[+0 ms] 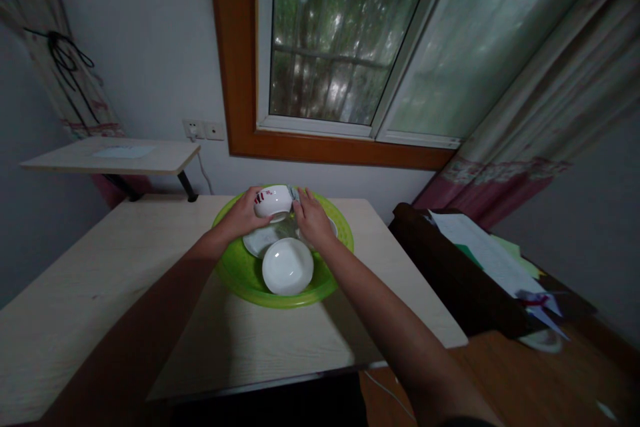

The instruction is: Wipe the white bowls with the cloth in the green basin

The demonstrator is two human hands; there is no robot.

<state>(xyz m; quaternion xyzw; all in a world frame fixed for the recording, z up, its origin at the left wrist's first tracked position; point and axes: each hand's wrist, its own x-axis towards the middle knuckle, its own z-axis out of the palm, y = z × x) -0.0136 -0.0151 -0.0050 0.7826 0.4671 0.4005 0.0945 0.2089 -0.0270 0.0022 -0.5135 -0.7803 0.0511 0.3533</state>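
A white bowl [274, 203] with a red and dark pattern on its side is tilted above a green plastic basin [285, 298]. My left hand [243, 215] grips it at the left, with the thumb underneath and the fingers along the rim. At the bowl's right edge, my right hand [314, 219] presses a small greyish cloth [293, 193] against it, fingers closed on the cloth. Inside the basin, nearest me, lies a plain white bowl [287, 267]. Behind it is a white dish [259, 240], partly covered. Another white piece shows only a rim beside my right wrist.
The basin stands on a light wooden table [125, 280]. A raised shelf [115, 155] with a paper on it is at the left. A window [330, 40] is behind. Right of the table, a dark brown piece of furniture [425, 267] holds papers [480, 247].
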